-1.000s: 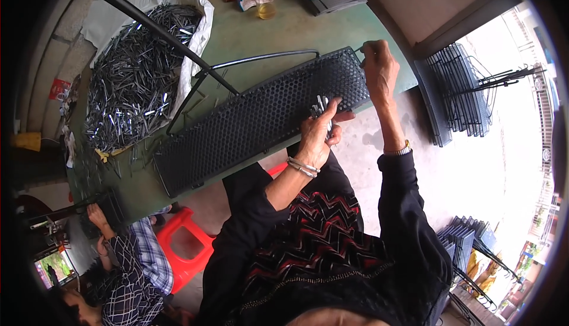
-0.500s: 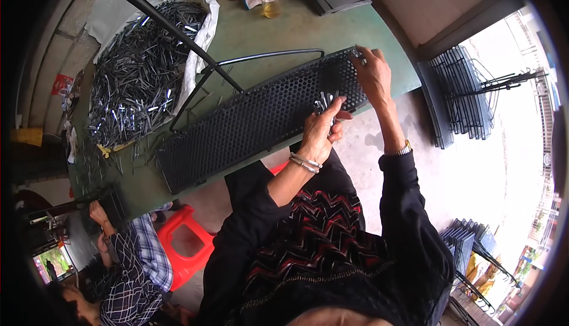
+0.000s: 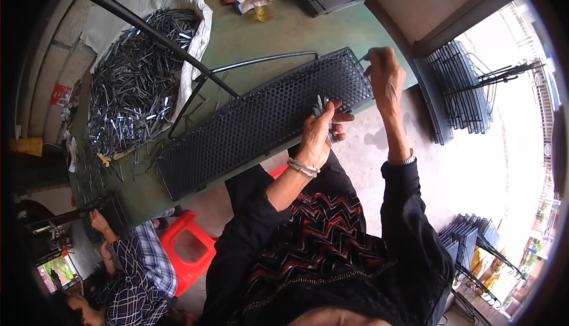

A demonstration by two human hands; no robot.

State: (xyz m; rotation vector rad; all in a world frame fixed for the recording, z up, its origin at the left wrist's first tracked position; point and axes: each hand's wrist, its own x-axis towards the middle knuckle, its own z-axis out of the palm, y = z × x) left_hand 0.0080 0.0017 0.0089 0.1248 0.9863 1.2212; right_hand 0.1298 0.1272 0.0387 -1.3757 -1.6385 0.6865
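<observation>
- several slim, shiny metal strips (image 3: pixel 320 104) sit clasped in your left hand (image 3: pixel 316 137)
- a long, black perforated panel (image 3: pixel 237 125) lies on the green table (image 3: pixel 320 26)
- your right hand (image 3: pixel 388 78) curls beside it; whether pinching, i cannot tell

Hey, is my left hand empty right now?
No, your left hand holds a small bunch of thin shiny strips, their ends showing against the black mesh panel.

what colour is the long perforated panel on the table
The long perforated panel is black, shown best in the head view.
</observation>
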